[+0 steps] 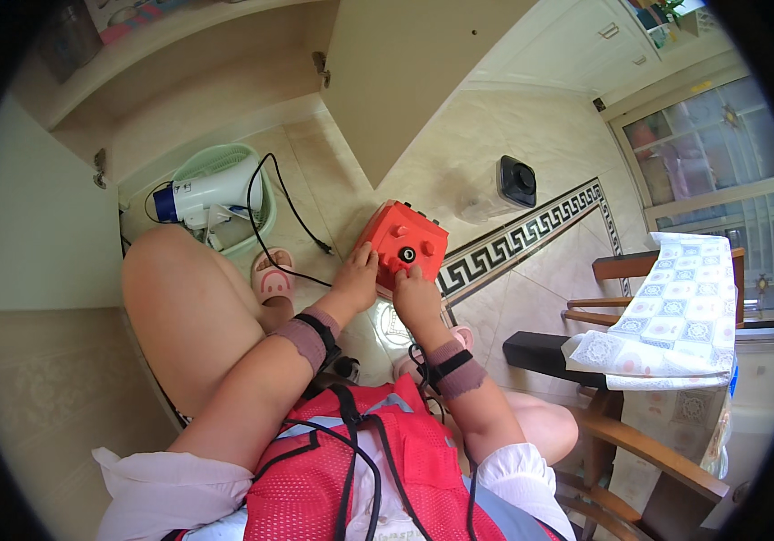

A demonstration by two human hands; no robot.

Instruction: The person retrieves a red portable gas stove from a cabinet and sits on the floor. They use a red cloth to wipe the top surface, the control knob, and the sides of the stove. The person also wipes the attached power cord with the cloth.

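Observation:
A red blender motor base (397, 233) with a round black coupling in its top is on the tiled floor in front of my feet. My left hand (358, 277) rests against its near left edge, fingers over the rim. At the near side of its top, my right hand (416, 294) has its fingers bent on the red surface; whether they grip a part is hidden. A black power cord (292, 270) runs from near my left wrist over the floor, its plug (324, 247) lying loose. Beyond the base, a clear blender jar (483, 201) with a black lid (517, 181) stands apart on the floor.
A white and blue megaphone (218, 193) lies in a green plastic basket (270, 215) at the left. An open cabinet door (393, 81) juts out above the base. A wooden chair (650, 450) and a table with a patterned cloth (677, 304) are at the right.

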